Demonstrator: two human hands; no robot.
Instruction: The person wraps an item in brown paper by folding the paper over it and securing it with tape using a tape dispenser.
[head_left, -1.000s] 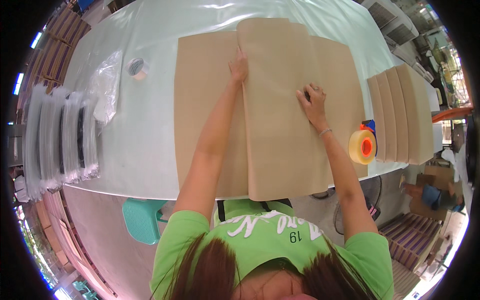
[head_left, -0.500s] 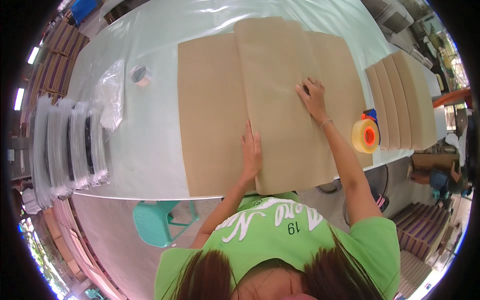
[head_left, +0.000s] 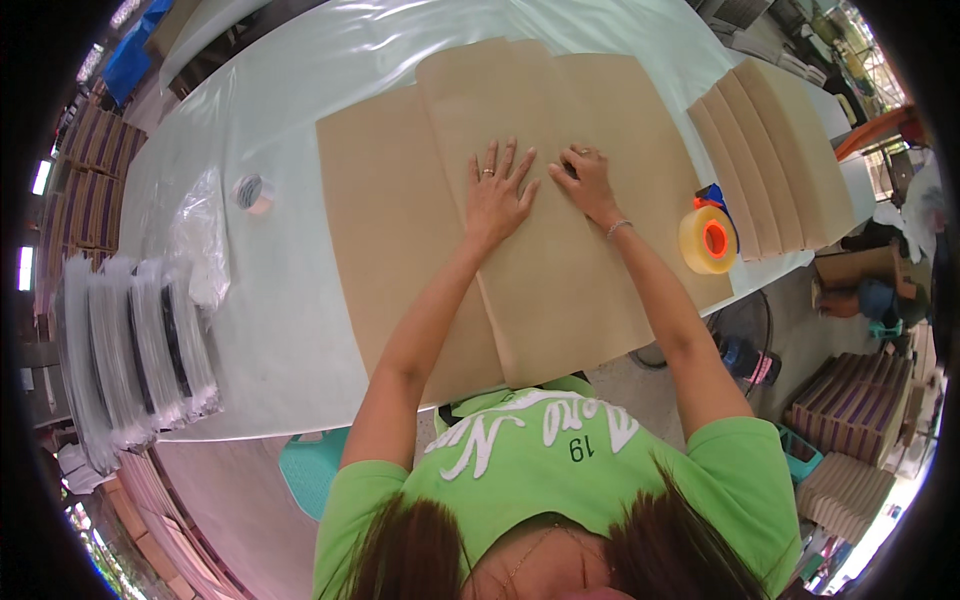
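Note:
A large sheet of brown kraft paper [head_left: 380,220] lies on the table, with a folded layer [head_left: 550,290] running up its middle. My left hand [head_left: 497,200] rests palm down on the folded layer, fingers spread, a ring on one finger. Just right of it, my right hand [head_left: 590,185] is closed against the paper. Something small and dark shows between its thumb and fingers, too little to name. On the sheet's right part, beyond my right forearm, stands a tape dispenser [head_left: 711,238] with a clear yellowish roll, an orange hub and a blue part.
A stack of brown folded paper [head_left: 760,160] lies at the table's right. Plastic-wrapped bundles [head_left: 140,350], a clear plastic bag [head_left: 200,240] and a tape roll [head_left: 252,193] are at the left. A green stool [head_left: 315,470] stands below the table's front edge.
My left hand has moved up from the fold's near left edge to the middle of the folded layer, fingers now spread. My right hand stays closed at the upper part. The whole view has shifted slightly.

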